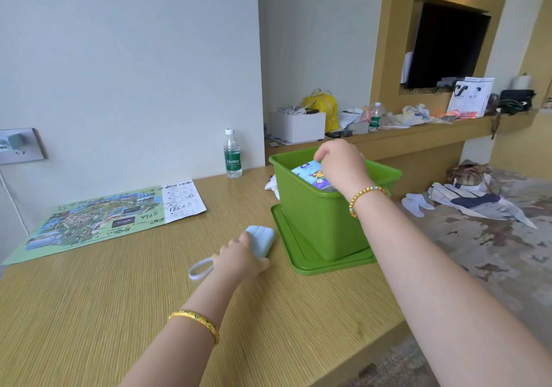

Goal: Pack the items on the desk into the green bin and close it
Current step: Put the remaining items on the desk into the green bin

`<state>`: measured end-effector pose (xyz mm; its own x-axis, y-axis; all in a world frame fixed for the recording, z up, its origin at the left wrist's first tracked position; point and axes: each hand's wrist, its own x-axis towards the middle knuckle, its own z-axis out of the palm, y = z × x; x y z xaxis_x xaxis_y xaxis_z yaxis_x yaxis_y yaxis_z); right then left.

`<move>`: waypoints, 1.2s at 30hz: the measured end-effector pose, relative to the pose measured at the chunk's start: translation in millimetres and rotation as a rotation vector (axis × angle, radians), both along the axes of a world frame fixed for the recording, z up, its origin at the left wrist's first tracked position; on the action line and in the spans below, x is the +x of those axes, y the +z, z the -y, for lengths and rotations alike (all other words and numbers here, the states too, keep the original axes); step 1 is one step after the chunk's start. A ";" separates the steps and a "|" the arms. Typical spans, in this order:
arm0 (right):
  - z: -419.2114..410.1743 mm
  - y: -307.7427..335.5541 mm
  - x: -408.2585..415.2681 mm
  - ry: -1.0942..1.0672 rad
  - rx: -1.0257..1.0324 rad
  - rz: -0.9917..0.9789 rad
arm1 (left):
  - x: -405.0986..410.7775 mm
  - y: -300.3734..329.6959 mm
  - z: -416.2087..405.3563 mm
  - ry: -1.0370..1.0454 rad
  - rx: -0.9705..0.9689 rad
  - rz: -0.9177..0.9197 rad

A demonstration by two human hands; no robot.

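A green bin (313,216) stands on its green lid (298,255) at the right end of the wooden desk (149,312). Over the bin's opening, my right hand (340,164) has its fingers curled on a light blue printed pack (310,173) that sticks up inside the bin. My left hand (242,256) grips a pale blue pouch (261,239) lying on the desk just left of the bin; its strap loop (200,268) trails to the left. A small white item (273,188) lies behind the bin, mostly hidden.
A green-labelled water bottle (233,153) stands by the wall. A large printed map (101,216) lies flat on the desk's left side. A wall socket (21,144) holds a charger. The far shelf (418,131) is cluttered with a white box, bags and papers. Clothes lie on the floor at right.
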<state>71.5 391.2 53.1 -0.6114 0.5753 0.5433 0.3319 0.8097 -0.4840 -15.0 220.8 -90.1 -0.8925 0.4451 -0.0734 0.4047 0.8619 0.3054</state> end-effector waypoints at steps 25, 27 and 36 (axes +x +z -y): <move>113.0 -57.0 -36.3 0.784 -1.263 -0.297 | 14.9 68.8 35.8 -0.183 0.889 -0.233; 100.5 -32.7 -33.2 0.652 -1.032 -0.352 | 14.1 88.8 28.5 -0.276 0.746 -0.370; -2.8 26.0 -8.9 0.013 0.095 -0.208 | 22.1 130.1 -42.4 -0.473 0.438 -0.511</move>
